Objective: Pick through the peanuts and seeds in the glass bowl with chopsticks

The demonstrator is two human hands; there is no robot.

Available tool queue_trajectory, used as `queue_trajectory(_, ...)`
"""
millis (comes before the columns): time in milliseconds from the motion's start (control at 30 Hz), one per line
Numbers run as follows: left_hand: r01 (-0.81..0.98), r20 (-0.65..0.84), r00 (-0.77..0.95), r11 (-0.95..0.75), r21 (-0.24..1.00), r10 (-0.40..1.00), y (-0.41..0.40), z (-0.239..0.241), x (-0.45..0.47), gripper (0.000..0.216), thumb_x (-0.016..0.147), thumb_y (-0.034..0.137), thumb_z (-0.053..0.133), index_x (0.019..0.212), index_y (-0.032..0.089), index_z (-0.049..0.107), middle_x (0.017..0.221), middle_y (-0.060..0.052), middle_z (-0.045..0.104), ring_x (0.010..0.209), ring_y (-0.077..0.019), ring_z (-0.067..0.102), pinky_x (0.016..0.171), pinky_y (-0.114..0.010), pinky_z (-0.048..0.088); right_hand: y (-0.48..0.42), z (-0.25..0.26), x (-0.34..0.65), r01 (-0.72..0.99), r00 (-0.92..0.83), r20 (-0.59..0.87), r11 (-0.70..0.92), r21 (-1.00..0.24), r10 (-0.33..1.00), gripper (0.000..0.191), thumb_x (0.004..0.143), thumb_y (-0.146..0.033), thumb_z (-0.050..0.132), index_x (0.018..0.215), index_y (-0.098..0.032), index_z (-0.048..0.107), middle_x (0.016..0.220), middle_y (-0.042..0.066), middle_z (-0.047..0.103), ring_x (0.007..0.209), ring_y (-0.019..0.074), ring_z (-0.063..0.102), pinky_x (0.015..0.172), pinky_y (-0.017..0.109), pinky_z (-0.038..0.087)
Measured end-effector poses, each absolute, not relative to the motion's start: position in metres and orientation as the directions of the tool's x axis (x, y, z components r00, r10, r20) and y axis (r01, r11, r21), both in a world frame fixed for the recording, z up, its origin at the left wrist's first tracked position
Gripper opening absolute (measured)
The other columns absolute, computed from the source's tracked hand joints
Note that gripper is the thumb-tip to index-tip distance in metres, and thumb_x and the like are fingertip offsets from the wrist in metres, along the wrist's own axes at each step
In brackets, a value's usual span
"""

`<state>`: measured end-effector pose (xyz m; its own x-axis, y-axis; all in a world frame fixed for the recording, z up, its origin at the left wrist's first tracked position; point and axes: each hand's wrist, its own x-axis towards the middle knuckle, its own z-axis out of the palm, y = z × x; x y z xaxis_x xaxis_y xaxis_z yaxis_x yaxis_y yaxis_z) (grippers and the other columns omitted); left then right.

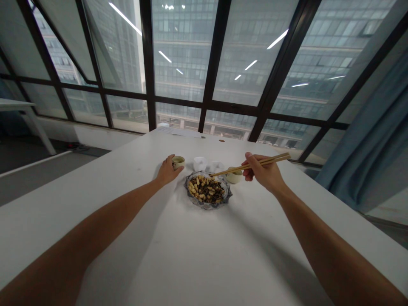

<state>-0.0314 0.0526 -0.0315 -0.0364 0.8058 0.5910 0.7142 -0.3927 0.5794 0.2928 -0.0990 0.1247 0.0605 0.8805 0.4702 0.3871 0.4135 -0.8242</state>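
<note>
My left hand is closed around the side of a small pale green cup standing on the table. In my right hand is a pair of wooden chopsticks, their tips reaching left to the far edge of a foil-lined bowl. Peanuts fill the bowl's left side, and dark sunflower seeds lie mostly on its right. A second pale cup stands right of the bowl, partly behind the chopsticks; its contents are hard to make out.
Two small white dishes stand behind the bowl. Papers lie at the far end of the white table, by the dark-framed windows. A blue curtain hangs at right, and another table stands at far left.
</note>
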Motion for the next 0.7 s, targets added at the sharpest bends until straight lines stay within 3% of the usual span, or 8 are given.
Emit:
queue_trajectory(167, 0.699, 0.535, -0.032, -0.364, 0.616, 0.844, 0.052, -0.032, -0.032, 0.076, 0.079, 0.042, 0.076, 0.14, 0.017, 0.039, 0.139, -0.02, 0.06, 0.123, -0.031, 0.061, 0.106, -0.048, 0.048, -0.119, 0.134, 0.288, 0.615, -0.221, 0.541, 0.546, -0.569, 0.812, 0.069, 0.082, -0.084, 0.052, 0.062, -0.018, 0.064, 0.051, 0.007, 0.065, 0.042, 0.0153, 0.06, 0.039, 0.024, 0.045)
queue_trajectory(300, 0.702, 0.525, -0.032, -0.355, 0.617, 0.85, 0.053, -0.033, -0.032, 0.075, 0.078, 0.038, 0.076, 0.141, 0.018, 0.039, 0.137, -0.02, 0.06, 0.122, -0.0305, 0.062, 0.105, -0.049, 0.048, -0.127, 0.138, 0.284, 0.681, -0.343, 0.559, 0.61, -0.406, 0.755, 0.068, 0.09, -0.078, 0.046, 0.061, -0.019, 0.063, 0.05, 0.006, 0.064, 0.042, 0.0146, 0.057, 0.044, 0.026, 0.043)
queue_trajectory(533, 0.689, 0.543, -0.028, -0.377, 0.619, 0.839, 0.05, -0.028, -0.032, 0.082, 0.073, 0.034, 0.079, 0.141, 0.016, 0.039, 0.138, -0.019, 0.055, 0.127, -0.0316, 0.057, 0.109, -0.046, 0.047, -0.123, 0.134, 0.286, 0.697, -0.367, 0.56, 0.618, -0.363, 0.743, 0.063, 0.094, -0.071, 0.046, 0.062, -0.019, 0.062, 0.052, 0.006, 0.065, 0.044, 0.0147, 0.057, 0.045, 0.026, 0.042)
queue_trajectory(700, 0.7, 0.629, 0.061, -0.482, 0.526, 0.775, 0.044, -0.025, -0.03, 0.084, 0.062, 0.022, 0.081, 0.138, 0.02, 0.044, 0.135, -0.013, 0.049, 0.127, -0.0314, 0.055, 0.111, -0.045, 0.046, -0.123, 0.134, 0.286, 0.702, -0.36, 0.555, 0.61, -0.368, 0.75, 0.062, 0.094, -0.071, 0.047, 0.064, -0.019, 0.063, 0.052, 0.006, 0.065, 0.044, 0.0151, 0.058, 0.045, 0.026, 0.043)
